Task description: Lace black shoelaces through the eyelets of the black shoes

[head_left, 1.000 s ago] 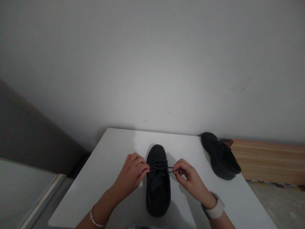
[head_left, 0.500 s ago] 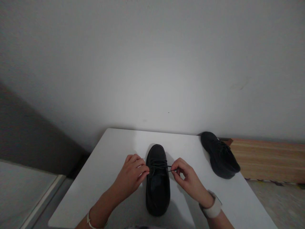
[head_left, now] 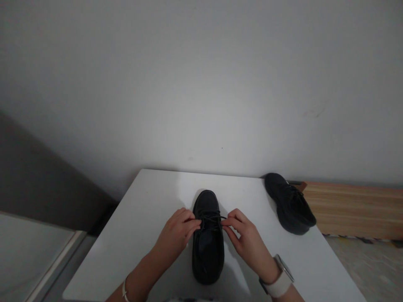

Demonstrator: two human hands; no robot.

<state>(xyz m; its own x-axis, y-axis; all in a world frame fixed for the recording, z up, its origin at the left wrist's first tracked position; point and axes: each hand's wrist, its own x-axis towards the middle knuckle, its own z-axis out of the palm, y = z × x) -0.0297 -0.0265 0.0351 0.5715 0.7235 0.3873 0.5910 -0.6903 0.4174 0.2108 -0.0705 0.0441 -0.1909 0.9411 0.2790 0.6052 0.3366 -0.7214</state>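
A black lace-up shoe [head_left: 208, 256] stands on the white table with its toe toward the wall. Black laces [head_left: 210, 217] cross over its upper. At the left edge of the lacing, my left hand [head_left: 179, 230] is closed in a pinch on the lace, its fingertips touching the shoe. My right hand [head_left: 244, 233] pinches the lace at the right edge of the lacing, and a small loop of lace shows by its fingertips. The exact grip of each fingertip is partly hidden.
Another black shoe [head_left: 289, 205] rests at the table's back right corner. The white table [head_left: 157, 193] meets a grey wall [head_left: 201, 105]. A wooden board [head_left: 352, 209] lies beyond the right edge, above the floor [head_left: 362, 264]. A pale panel [head_left: 31, 256] is at left.
Both hands have come slightly closer together over the lacing. The stretch of lace between the shoe and my right hand is shorter. The shoe has hardly moved.
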